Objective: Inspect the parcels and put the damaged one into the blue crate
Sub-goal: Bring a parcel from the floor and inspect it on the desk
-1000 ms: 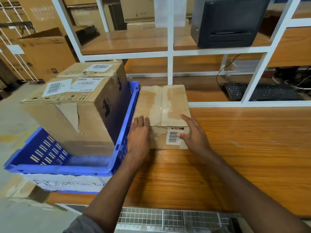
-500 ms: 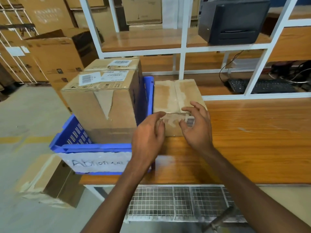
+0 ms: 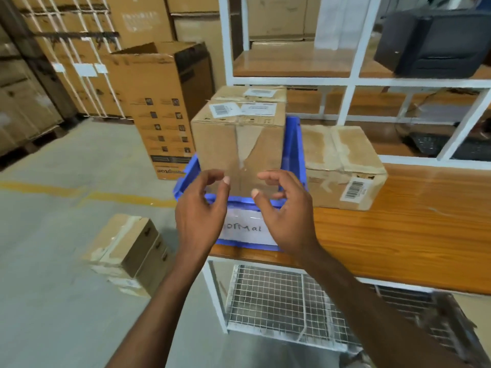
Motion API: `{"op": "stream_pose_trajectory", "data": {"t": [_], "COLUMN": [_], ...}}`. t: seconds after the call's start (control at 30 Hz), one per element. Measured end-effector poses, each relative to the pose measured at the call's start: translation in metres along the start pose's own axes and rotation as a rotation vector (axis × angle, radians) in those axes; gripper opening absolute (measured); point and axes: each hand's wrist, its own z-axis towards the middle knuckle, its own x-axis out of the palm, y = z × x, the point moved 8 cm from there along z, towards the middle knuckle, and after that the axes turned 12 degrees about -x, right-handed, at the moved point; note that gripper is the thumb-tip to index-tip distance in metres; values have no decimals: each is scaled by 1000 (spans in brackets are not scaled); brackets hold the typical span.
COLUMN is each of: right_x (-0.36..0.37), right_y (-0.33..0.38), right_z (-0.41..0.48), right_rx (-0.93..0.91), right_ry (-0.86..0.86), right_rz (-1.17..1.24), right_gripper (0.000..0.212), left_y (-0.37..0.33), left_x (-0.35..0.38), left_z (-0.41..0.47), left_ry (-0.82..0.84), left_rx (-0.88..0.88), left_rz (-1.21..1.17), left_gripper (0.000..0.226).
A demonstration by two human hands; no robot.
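Both hands had lifted off the parcel (image 3: 342,166) and swung left, in front of the crate (image 3: 293,144). The left hand (image 3: 199,208) and right hand (image 3: 287,211) hovered loosely curled, gripping nothing. The parcel sat on the table (image 3: 398,235) against the crate's right wall, rightward of the nearer right hand, its long axis running away from the person.

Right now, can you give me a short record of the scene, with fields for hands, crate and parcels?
Left hand: fingers loosely curled, holds nothing
Right hand: same, holds nothing
Blue crate: at the table edge, holds two boxes
Front box: ragged tape on its near face
Parcel on table: right of crate, worn tape, barcode label
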Motion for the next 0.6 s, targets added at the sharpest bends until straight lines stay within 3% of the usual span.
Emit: {"op": "stream_pose_trajectory", "data": {"t": [0.27,0.43,0.6], "right_x": [104,192,307], "right_y": [26,41,43], "right_z": [-11,-25,-45], "right_rx": [78,105,179], "right_ry": [172,287,345], "right_rz": [188,246,210], "right_gripper": [28,29,27], "left_y": [71,164,256], "left_x": [-78,-157,-247], "left_z": [15,48,86], "left_ry": [-110,-199,-177], "left_rx": [-72,-248,-339], "left_rz": [133,102,162], "left_gripper": [29,26,33]}}
